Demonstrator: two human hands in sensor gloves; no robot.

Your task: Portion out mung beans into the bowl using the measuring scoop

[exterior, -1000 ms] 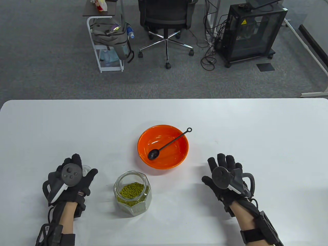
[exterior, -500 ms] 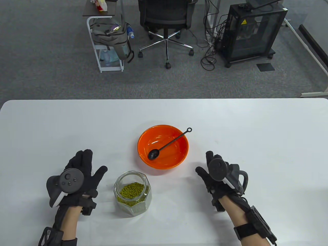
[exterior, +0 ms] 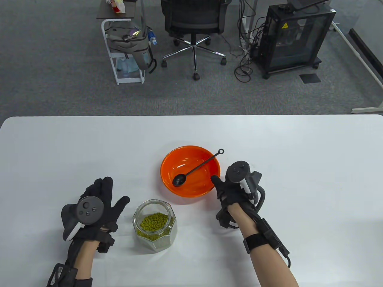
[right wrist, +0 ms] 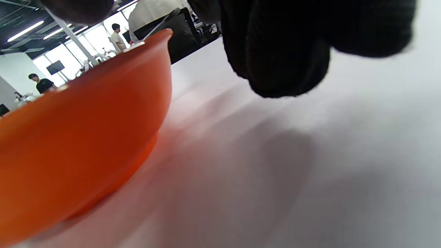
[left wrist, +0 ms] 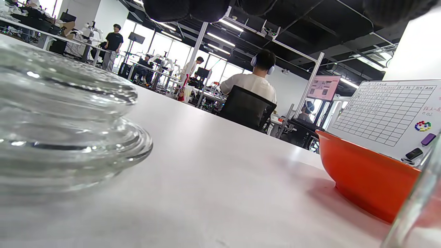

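An orange bowl [exterior: 206,185] stands mid-table with a black measuring scoop [exterior: 196,169] lying in it, head down inside and ringed handle end over the far right rim. A lidless glass jar [exterior: 154,225] of green mung beans sits in front of the bowl. My right hand [exterior: 223,179] is beside the bowl's right rim, thumb pointing at it, holding nothing; in the right wrist view its fingers [right wrist: 286,51] hang over bare table next to the bowl [right wrist: 79,137]. My left hand [exterior: 111,194] lies left of the jar with fingers straight and spread.
In the left wrist view a glass lid [left wrist: 65,120] lies on the white table [exterior: 299,179] close under my left hand, with the bowl [left wrist: 365,179] and the jar's edge [left wrist: 417,213] at the right. An office chair [exterior: 194,24], a cart and people are beyond the table.
My right hand has moved forward and left from the open table to the bowl's right rim. The left hand shifted slightly right and now covers the glass lid in the table view.
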